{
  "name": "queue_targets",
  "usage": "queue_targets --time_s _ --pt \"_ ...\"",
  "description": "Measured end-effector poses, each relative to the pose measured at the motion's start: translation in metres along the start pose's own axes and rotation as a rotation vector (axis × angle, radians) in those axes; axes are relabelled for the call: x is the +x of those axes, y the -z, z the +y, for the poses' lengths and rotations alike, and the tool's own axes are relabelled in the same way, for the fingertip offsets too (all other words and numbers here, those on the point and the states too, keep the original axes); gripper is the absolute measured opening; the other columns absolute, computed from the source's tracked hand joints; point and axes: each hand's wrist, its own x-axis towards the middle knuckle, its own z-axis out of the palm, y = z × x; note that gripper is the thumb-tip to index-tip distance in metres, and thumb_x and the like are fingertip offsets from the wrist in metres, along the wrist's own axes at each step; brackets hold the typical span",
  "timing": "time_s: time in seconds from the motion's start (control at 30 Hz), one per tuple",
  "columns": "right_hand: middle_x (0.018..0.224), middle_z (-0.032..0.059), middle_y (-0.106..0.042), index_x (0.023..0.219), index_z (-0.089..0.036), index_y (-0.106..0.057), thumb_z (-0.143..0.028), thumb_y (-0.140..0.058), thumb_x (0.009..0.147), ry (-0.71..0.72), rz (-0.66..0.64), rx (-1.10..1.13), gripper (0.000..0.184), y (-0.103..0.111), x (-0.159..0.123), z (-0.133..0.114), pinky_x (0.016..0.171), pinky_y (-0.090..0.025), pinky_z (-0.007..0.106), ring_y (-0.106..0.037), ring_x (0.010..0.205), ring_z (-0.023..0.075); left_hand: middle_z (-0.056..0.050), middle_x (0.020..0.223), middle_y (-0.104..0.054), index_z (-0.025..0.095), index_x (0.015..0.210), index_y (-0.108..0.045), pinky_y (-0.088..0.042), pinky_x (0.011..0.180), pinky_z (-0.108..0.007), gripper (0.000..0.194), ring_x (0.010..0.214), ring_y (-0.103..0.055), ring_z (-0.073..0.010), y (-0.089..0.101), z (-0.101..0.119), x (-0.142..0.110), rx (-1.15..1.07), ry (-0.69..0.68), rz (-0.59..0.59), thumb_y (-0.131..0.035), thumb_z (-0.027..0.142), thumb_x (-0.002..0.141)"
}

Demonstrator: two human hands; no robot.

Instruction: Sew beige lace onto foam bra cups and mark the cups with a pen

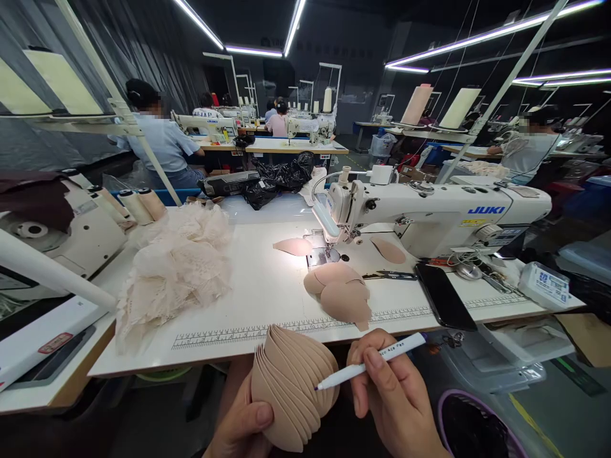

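A fanned stack of beige fabric cup pieces (291, 385) is gripped in my left hand (245, 416), thumb on top, just in front of the table edge. My right hand (394, 394) pinches a white marker pen (396, 348), its dark tip at the stack's right part; whether it touches cannot be made out. Beyond the hands, several beige cut pieces (341, 296) lie overlapping on the sewing table (260, 296). One single piece (292, 246) rests left of the needle plate, another piece (389, 250) right of it under the machine arm.
A white JUKI sewing machine (439, 213) stands behind the pieces. Black thread snips (394, 275) and a black phone (443, 296) lie to the right. Cream lace (179, 267) is heaped at the left. A purple-rimmed basket (443, 407) stands below right. Other people sit at machines further back.
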Motion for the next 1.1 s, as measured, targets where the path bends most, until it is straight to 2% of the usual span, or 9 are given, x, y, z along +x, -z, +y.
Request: queue_targets --time_s 0.17,0.37,0.63,0.87,0.97,1.1 --pt "0.051 -0.0028 -0.061 0.088 -0.021 -0.065 -0.055 -0.061 0.103 -0.080 0.030 -0.028 0.037 -0.004 -0.004 -0.002 0.057 -0.036 0.029 -0.049 0.050 0.0131 -0.013 0.105 -0.081 0.016 0.148 -0.059 -0.066 0.080 -0.033 0.107 0.091 -0.078 -0.0300 -0.003 -0.002 0.001 0.001 -0.065 0.026 -0.103 0.027 0.051" --pt "0.051 -0.0026 -0.060 0.089 -0.022 -0.064 -0.050 -0.057 0.107 -0.024 -0.006 -0.009 0.034 0.000 -0.004 0.001 0.056 -0.038 0.028 -0.050 0.050 0.0132 -0.013 0.113 -0.080 0.015 0.141 -0.066 -0.065 0.079 -0.028 0.097 0.090 -0.077 -0.0261 0.000 0.001 0.000 0.040 -0.018 0.006 -0.103 0.033 0.054" --pt "0.049 -0.0039 -0.057 0.085 -0.021 -0.066 -0.062 -0.066 0.098 -0.136 0.045 0.002 0.043 -0.012 -0.009 -0.006 0.055 -0.038 0.029 -0.049 0.045 0.0121 -0.014 0.111 -0.080 0.017 0.146 -0.061 -0.064 0.083 -0.035 0.101 0.095 -0.077 -0.0319 0.002 0.001 0.001 0.066 -0.028 -0.007 -0.102 0.033 0.055" --pt "0.047 -0.0046 -0.054 0.087 -0.021 -0.064 -0.060 -0.063 0.101 -0.135 -0.003 0.013 0.042 -0.011 -0.010 -0.006 0.054 -0.039 0.026 -0.050 0.047 0.0119 -0.014 0.108 -0.080 0.017 0.144 -0.063 -0.063 0.085 -0.040 0.099 0.100 -0.076 -0.0359 0.001 0.002 0.000 0.105 -0.017 -0.007 -0.101 0.038 0.056" --pt "0.048 -0.0050 -0.056 0.088 -0.020 -0.064 -0.058 -0.063 0.102 -0.126 0.013 0.037 0.040 -0.008 -0.008 -0.004 0.054 -0.038 0.025 -0.049 0.047 0.0107 -0.014 0.113 -0.078 0.020 0.145 -0.061 -0.063 0.085 -0.039 0.100 0.102 -0.075 -0.0355 0.001 0.002 0.000 0.098 -0.017 -0.006 -0.101 0.038 0.055" --pt "0.052 -0.0041 -0.059 0.089 -0.020 -0.064 -0.056 -0.062 0.103 -0.066 0.048 0.000 0.038 -0.007 -0.005 -0.002 0.059 -0.039 0.026 -0.050 0.050 0.0106 -0.015 0.111 -0.079 0.017 0.144 -0.063 -0.062 0.089 -0.043 0.099 0.101 -0.075 -0.0360 0.002 0.003 0.000 0.117 -0.008 -0.009 -0.101 0.039 0.055"
